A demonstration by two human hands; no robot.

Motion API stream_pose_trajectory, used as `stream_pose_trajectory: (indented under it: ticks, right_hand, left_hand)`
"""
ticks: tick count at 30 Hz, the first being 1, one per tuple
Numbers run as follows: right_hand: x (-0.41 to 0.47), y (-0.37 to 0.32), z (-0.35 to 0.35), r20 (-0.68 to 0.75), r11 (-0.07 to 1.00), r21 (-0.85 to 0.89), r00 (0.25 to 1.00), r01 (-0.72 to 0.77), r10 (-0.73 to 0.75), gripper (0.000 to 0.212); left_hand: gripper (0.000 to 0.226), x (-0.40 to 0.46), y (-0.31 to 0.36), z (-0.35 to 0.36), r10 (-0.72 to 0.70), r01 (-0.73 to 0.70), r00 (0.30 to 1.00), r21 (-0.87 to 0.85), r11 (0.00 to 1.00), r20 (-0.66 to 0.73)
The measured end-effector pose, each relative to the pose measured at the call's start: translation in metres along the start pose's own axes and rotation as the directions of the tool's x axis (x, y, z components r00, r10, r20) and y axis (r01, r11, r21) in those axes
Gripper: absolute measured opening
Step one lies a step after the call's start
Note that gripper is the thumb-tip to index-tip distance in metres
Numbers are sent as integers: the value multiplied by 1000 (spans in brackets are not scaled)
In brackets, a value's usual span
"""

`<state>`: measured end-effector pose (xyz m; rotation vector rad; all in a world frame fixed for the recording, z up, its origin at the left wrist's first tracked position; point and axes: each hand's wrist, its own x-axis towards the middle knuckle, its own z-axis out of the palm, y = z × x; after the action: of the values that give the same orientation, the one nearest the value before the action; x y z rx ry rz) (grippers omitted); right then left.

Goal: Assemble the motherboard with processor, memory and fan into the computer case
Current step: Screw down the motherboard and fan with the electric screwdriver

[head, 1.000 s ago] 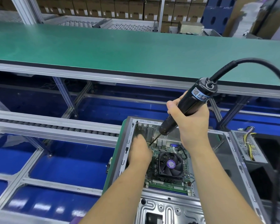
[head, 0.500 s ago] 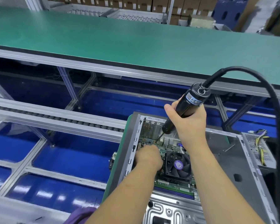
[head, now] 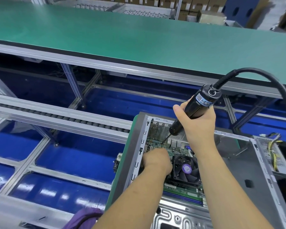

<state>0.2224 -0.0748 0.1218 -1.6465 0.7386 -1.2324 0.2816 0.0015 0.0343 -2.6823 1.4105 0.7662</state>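
The right hand (head: 198, 124) grips a black electric screwdriver (head: 195, 108), its bit tip touching the motherboard (head: 157, 143) at the frame's lower centre. The board lies inside the open computer case (head: 248, 164). The left hand (head: 156, 160) rests on the board just below the bit, fingers curled under; whether they hold anything cannot be told. The cooler fan (head: 186, 168) sits just right of that hand.

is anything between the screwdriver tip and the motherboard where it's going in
Nothing visible. The electric screwdriver, gripped by the right hand, has its bit down on the motherboard near the far left corner. The left hand rests just nearer, beside the fan, not under the bit.
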Motion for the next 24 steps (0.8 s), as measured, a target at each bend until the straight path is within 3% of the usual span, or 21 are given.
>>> stream_pose_trajectory:
  ticks: [9, 12, 24]
  right_hand:
    - [0, 1, 3, 35, 1000, -24, 999, -8, 9, 47]
    - [0, 3, 2, 33, 1000, -12, 999, -20, 21, 49]
    - [-3, 7, 6, 62, 999, -13, 997, -53, 54, 45]
  left_hand:
    - [14, 0, 0, 0, 9, -9, 1000, 6, 1000, 9]
    - [5, -1, 1, 0, 10, -10, 1000, -3, 1000, 11]
    - [7, 0, 1, 0, 13, -13, 1000, -9, 1000, 25]
